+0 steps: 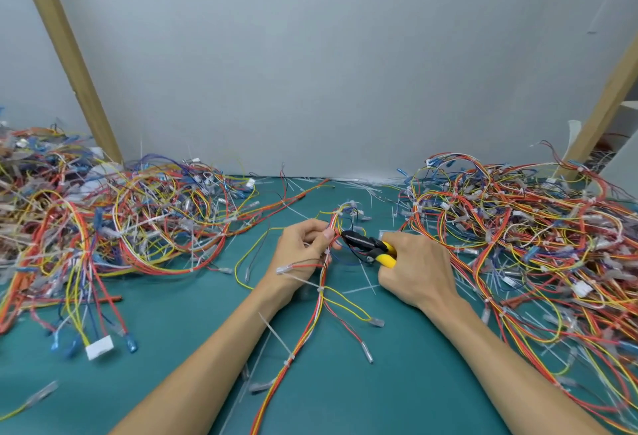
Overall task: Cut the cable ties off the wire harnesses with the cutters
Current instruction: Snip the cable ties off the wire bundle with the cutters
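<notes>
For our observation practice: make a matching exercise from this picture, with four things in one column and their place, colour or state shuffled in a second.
Column one:
1 left hand
2 right hand
3 cutters
4 table mat

Column two:
A teal
B yellow handles
C holds the wire harness
D grips the cutters

Pairs: 1-C, 2-D, 3-B, 4-A

Plain pale grey wall (328,54) ahead, soft even light across it. Left wooden post (65,54) and right wooden post (602,110), bare timber, rise near the back edge of the matte teal table (165,348).
</notes>
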Motion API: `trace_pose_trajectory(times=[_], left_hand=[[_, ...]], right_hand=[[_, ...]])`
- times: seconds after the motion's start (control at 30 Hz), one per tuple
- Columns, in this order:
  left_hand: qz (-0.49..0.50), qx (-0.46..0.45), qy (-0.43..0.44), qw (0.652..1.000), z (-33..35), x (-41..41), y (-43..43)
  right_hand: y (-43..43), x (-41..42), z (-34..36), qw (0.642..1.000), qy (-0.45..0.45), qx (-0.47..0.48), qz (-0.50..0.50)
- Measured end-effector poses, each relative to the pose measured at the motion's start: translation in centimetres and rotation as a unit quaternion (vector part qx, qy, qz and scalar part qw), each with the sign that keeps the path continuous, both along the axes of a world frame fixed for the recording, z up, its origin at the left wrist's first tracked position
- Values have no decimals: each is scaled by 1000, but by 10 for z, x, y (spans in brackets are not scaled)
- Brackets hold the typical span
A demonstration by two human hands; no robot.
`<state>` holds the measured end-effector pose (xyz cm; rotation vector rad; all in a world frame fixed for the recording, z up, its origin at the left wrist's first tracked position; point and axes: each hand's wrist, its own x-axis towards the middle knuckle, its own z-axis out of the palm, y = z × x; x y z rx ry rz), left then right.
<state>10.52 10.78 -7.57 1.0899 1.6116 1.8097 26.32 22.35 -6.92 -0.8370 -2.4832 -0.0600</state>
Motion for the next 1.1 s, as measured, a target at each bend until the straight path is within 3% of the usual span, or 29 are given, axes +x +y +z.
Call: trace_pose_trajectory(times=[0.33,0.73,1.1], left_hand=[[12,-13,16,1000,2,-1,-2],[14,-12,27,999,2,0,-5],[19,-21,22,999,2,-1,-4]], right_hand=[[2,-5,3,998,-58,-14,-4],[2,-3,2,999,-32,-17,8],[1,-7,5,997,-67,-28,-15]])
